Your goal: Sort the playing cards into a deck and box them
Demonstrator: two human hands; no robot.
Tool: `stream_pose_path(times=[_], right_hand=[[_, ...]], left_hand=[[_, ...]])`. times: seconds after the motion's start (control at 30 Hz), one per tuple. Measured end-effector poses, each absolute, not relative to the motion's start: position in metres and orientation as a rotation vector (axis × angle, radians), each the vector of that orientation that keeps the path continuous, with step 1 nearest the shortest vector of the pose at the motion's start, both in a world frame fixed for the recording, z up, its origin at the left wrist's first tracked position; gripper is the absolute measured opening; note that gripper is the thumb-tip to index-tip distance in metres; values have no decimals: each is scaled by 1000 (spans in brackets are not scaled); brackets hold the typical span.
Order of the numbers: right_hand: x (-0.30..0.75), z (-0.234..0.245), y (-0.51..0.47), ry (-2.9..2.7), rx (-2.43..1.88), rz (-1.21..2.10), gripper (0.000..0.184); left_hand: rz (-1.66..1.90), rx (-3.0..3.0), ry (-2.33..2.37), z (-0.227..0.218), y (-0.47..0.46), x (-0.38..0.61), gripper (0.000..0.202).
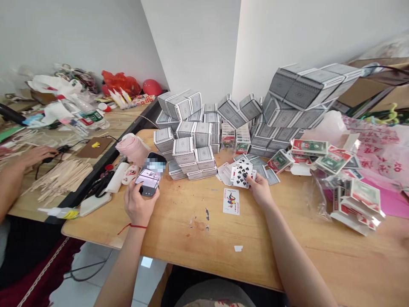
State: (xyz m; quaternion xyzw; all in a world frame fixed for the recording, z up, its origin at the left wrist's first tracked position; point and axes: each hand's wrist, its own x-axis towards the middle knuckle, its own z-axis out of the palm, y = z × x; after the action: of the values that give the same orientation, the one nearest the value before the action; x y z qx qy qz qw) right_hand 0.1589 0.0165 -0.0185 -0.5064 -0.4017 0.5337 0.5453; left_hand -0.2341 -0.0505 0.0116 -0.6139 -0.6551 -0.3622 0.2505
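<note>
My left hand [140, 204] is closed around a smartphone [148, 179] with a lit screen, near the table's left side. Between the fingers and thumb of my right hand [260, 189] are a few playing cards [242, 174]; the front one is a ten of spades. Just below them a joker card [231, 201] lies face up on the wood. More loose cards [225, 174] lie behind the held ones, partly hidden. Beyond both hands, folded-card blocks with grey backs [184, 151] are stacked in several piles, and a taller stack [287, 115] rises at the right.
Opened card boxes [358, 204] and clear plastic wrap [315, 196] crowd the right side. A pink paper roll [132, 147], scissors [104, 183] and a glue bottle [59, 212] lie at the left. On the neighbouring table another person's hand [40, 155] is beside wooden sticks [60, 179].
</note>
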Motion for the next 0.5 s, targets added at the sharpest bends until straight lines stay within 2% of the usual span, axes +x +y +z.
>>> stream_pose_path(times=[0.3, 0.5], right_hand=[[160, -26, 19, -963, -1223, 1232, 39], [160, -27, 20, -975, -1205, 1237, 40]], left_hand=[[-983, -1671, -1859, 13, -37, -237, 38], [-972, -1690, -1880, 13, -33, -238, 33]])
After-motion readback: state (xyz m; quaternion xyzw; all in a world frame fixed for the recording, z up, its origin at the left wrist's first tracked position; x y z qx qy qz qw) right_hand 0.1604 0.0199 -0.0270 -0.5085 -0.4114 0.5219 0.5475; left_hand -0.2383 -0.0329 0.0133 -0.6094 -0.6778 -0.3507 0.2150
